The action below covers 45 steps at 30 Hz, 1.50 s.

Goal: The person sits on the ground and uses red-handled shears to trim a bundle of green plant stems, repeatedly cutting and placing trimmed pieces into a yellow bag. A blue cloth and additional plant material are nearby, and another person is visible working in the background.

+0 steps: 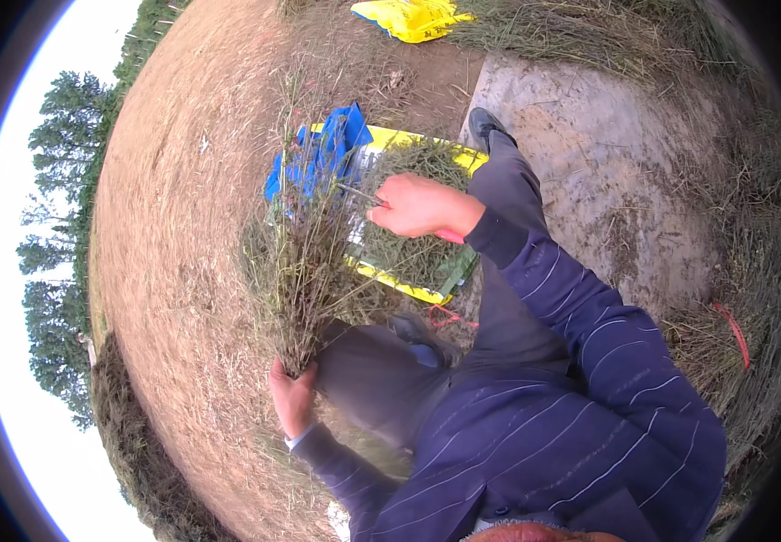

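My left hand [293,397] is closed around the lower end of an upright bundle of dry plant stalks [305,271]. The stalks fan out at the top, in front of my knee. My right hand [413,206] makes a fist on a thin rod-like tool [357,193], which points left at the stalks. A bit of red shows beneath that wrist; I cannot make out whether it belongs to the tool. Under my right hand lies a flattened yellow-edged sack [427,294], with a heap of green-brown plant clippings [409,253] on it.
A blue cloth [345,135] lies at the sack's far left corner. Farther off sits a yellow bag [413,20]. To the right is a concrete slab [598,172], bordered by piled cut plants [761,271] and a red strap [734,334]. Dry stubble [174,226] spreads left.
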Each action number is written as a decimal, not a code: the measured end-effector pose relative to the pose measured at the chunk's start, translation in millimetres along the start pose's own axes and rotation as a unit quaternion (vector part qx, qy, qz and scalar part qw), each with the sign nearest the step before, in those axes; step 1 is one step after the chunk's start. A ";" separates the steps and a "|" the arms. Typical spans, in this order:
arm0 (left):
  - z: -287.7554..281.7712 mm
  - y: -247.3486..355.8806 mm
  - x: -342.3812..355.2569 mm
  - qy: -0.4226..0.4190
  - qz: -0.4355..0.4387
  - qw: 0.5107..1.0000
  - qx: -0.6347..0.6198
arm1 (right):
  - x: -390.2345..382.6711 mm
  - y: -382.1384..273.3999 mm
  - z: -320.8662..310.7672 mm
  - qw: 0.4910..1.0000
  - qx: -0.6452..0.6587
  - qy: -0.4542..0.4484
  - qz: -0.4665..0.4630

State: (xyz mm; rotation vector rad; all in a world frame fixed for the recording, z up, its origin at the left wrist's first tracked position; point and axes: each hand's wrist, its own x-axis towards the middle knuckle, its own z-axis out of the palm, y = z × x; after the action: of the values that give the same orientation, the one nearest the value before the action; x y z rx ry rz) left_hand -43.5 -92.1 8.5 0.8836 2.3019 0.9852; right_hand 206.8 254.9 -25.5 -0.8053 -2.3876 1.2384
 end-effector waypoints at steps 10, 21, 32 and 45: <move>6.9 26.6 -6.1 -0.009 -0.039 0.999 -0.036 | 4.8 -1.0 15.9 1.000 -0.001 -0.013 0.021; 3.3 14.4 -3.3 -0.015 -0.051 0.995 -0.090 | 3.7 -2.1 3.5 0.999 -0.011 -0.006 0.053; -2.0 9.4 1.5 -0.035 -0.051 0.996 -0.064 | 20.0 -8.8 2.8 0.998 -0.028 -0.020 0.044; -2.3 8.4 3.6 -0.038 -0.058 0.995 -0.070 | 30.4 -5.4 13.2 0.997 -0.042 -0.012 0.056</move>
State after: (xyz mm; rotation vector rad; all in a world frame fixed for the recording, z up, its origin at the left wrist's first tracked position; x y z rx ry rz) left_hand -44.3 -86.1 15.7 0.7096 2.1641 1.0311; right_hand 174.3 262.8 -27.5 -0.9688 -2.4573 1.2016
